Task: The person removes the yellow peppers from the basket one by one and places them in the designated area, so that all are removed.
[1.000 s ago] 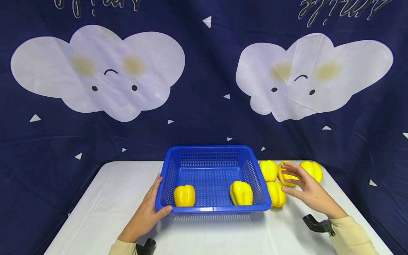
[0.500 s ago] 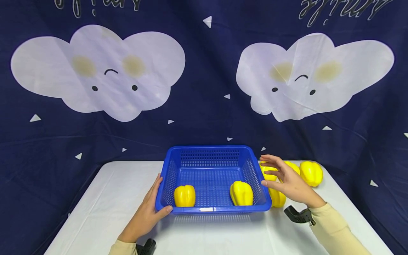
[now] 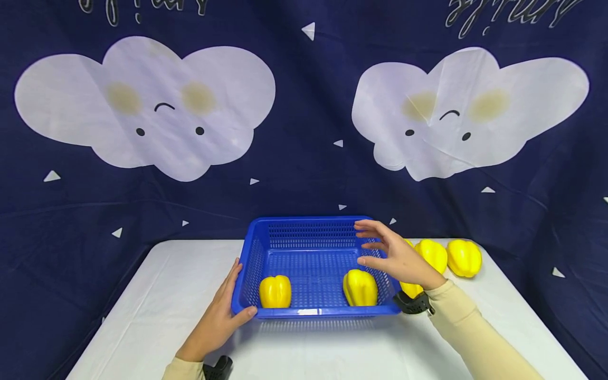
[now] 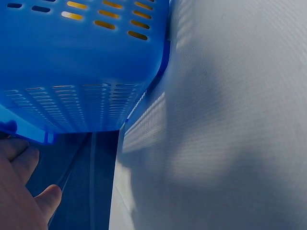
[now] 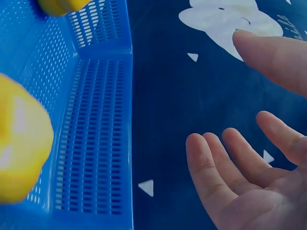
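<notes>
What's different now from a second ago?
The right hand has swung left, away from the loose yellow peppers, and now shows across the right side of the blue basket in the head view. It took hold of nothing. The left hand, the basket and the two peppers inside it stayed put.

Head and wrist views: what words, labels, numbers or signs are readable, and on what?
"smile", upside down: navy backdrop, upper right, head view.
Upper-left lettering, same backdrop: cut off, not surely readable.
Backdrop lettering, right wrist view: too small and blurred.
Blue plastic basket, yellow bell peppers: no readable text.
</notes>
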Demonstrator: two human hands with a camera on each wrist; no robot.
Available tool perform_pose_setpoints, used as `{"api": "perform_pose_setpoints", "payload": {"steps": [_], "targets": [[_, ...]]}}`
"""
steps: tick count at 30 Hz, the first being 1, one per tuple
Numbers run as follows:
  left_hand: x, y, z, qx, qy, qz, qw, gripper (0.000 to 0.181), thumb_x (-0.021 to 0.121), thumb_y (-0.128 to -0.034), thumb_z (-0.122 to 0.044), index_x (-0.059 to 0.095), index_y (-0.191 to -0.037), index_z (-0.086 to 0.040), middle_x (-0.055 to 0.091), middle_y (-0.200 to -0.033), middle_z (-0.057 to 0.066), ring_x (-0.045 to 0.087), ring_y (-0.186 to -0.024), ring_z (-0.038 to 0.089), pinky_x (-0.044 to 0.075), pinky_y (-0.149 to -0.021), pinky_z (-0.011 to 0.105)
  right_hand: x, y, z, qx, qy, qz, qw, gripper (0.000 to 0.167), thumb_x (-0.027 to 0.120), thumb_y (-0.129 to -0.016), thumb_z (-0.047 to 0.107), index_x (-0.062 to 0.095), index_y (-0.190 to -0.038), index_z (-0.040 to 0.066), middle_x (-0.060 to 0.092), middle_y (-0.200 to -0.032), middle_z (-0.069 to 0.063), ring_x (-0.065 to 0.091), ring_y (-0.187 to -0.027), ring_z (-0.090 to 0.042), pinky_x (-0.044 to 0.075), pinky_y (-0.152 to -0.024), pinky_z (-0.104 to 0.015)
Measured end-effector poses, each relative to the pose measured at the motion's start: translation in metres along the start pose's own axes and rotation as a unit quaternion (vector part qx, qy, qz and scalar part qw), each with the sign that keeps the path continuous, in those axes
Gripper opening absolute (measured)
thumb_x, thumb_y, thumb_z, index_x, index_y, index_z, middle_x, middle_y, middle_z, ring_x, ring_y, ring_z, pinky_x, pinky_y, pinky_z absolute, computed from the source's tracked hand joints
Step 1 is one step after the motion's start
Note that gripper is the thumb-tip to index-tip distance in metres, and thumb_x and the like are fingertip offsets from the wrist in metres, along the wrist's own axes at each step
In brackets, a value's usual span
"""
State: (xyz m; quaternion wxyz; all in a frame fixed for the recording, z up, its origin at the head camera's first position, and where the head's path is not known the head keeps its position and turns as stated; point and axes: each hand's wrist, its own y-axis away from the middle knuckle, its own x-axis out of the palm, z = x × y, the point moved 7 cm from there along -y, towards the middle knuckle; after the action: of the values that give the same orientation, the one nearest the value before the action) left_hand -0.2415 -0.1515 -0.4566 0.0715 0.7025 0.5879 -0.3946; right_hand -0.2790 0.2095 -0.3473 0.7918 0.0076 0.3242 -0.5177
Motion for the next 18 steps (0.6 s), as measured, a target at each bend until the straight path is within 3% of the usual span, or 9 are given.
{"api": "perform_pose_setpoints", "payload": {"steps": [5, 12, 18], "targets": [[0.0, 0.0, 0.0, 0.0, 0.0, -0.001, 1.0, 0.093, 0.072, -0.091, -0.027, 0.014, -0.162, -0.011, 0.01, -0.168, 0.015, 0.02, -0.149, 0.042, 0.025, -0.109, 0.072, 0.01, -0.017, 0.002, 0.006, -0.003, 0.009, 0.9999, 0.071, 0.077, -0.089, 0.012, 0.039, -0.149, 0.007, 0.047, -0.148, -0.01, 0.051, -0.132, -0.031, 0.047, -0.104, -0.039], [0.0, 0.001, 0.0, -0.001, 0.0, -0.001, 1.0, 0.093, 0.072, -0.0915, -0.027, 0.013, -0.162, -0.011, 0.01, -0.168, 0.014, 0.02, -0.149, 0.043, 0.025, -0.109, 0.072, 0.026, -0.038, 0.0, 0.001, 0.002, 0.025, 0.9997, 0.072, 0.077, -0.09, 0.017, 0.039, -0.149, 0.004, 0.048, -0.148, -0.01, 0.051, -0.132, -0.034, 0.048, -0.104, -0.043], [0.0, 0.001, -0.001, 0.001, 0.003, -0.002, 1.0, 0.093, 0.072, -0.0912, -0.026, 0.014, -0.162, -0.01, 0.011, -0.168, 0.015, 0.02, -0.149, 0.043, 0.025, -0.109, 0.072, 0.043, -0.052, -0.002, 0.008, 0.011, 0.042, 0.999, 0.072, 0.078, -0.09, 0.023, 0.041, -0.149, 0.007, 0.048, -0.149, -0.011, 0.053, -0.13, -0.031, 0.049, -0.102, -0.044]]}}
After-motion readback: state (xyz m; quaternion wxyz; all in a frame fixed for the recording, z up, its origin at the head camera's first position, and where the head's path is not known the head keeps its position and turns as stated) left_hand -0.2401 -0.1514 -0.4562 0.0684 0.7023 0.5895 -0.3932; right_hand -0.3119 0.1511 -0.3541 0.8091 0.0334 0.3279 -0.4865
